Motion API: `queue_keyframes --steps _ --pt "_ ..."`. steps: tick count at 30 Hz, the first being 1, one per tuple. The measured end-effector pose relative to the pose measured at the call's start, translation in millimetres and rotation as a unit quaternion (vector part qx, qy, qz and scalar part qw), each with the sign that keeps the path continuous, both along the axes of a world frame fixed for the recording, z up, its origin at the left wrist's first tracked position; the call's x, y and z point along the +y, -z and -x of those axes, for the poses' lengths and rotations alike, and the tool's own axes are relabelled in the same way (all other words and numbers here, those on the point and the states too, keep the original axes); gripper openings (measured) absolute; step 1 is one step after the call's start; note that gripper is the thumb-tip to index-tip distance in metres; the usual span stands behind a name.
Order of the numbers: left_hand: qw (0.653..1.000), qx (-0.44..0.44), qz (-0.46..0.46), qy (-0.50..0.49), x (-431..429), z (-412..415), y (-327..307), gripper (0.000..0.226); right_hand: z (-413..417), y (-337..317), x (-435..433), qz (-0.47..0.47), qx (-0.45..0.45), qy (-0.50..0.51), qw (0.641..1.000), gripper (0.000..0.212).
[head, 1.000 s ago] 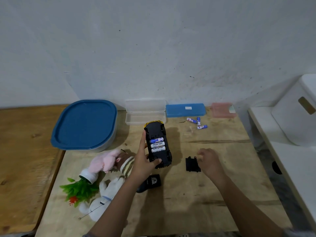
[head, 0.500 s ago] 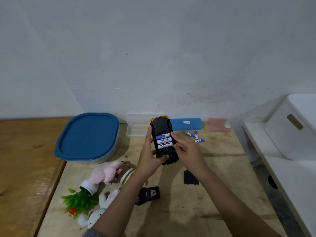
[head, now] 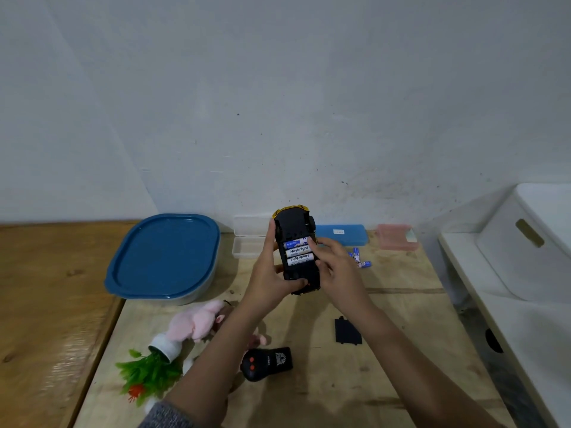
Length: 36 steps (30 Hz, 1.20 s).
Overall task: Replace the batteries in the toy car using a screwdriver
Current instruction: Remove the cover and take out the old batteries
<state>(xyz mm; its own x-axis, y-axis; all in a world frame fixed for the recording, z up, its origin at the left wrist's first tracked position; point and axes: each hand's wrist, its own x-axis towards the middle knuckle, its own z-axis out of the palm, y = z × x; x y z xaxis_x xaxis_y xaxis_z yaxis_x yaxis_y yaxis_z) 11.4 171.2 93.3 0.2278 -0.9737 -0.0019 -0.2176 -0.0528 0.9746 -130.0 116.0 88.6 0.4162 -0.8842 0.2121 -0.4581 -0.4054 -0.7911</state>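
At centre frame, the right hand's fingers (head: 315, 246) press on the batteries (head: 298, 252) in the upturned car (head: 298, 250).

The right hand (head: 335, 270) holds nothing: its fingertips are bent onto the cells' right ends, thumb at the car's side. The left hand (head: 268, 278) is closed round the car, thumb across the lower end, fingers up the left side, holding it above the table (head: 386, 366). To do this well, I judge each cell should be pushed flat against its spring while the left hand keeps the car steady, then the cover (head: 347, 331) at lower right fetched. Spare batteries (head: 358, 260) lie at right. A second ago the right hand was down by the cover; it has since come up to the car, which is raised higher.
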Motion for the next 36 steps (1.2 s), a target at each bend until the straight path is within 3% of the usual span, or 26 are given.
queue_keyframes --steps 5,14,17,19,20,24,28,36 --pt "1.0 -0.015 0.014 -0.003 -2.1 6.4 4.1 0.118 -9.5 -3.3 1.6 -0.135 -0.11 0.031 0.984 0.05" --pt "0.999 -0.053 0.007 0.003 -1.5 6.7 12.3 0.119 -10.3 -8.7 8.0 -0.226 -0.168 0.066 0.957 0.04" --pt "0.996 -0.084 0.013 0.011 0.2 6.1 14.2 0.121 -10.6 -16.4 10.5 -0.219 -0.179 0.11 0.953 0.025" --pt "0.995 -0.093 0.014 0.013 0.7 5.6 15.2 0.123 -11.4 -23.2 9.8 -0.18 -0.146 0.161 0.96 0.015" --pt "0.995 -0.093 0.015 0.011 1.1 5.5 15.2 0.124 -12.1 -25.9 8.5 -0.156 -0.116 0.178 0.965 0.02" --pt "0.994 -0.102 0.019 0.016 0.8 3.9 14.8 0.126 -18.0 -35.5 0.7 -0.134 -0.002 0.148 0.98 0.06" --pt "0.993 -0.114 0.023 0.024 1.5 1.0 13.4 0.126 -23.2 -39.7 -2.1 -0.073 0.093 0.134 0.984 0.052" --pt "0.99 -0.133 0.03 0.037 3.8 -2.2 11.9 0.126 -30.3 -57.3 3.3 -0.04 0.177 0.142 0.973 0.047"
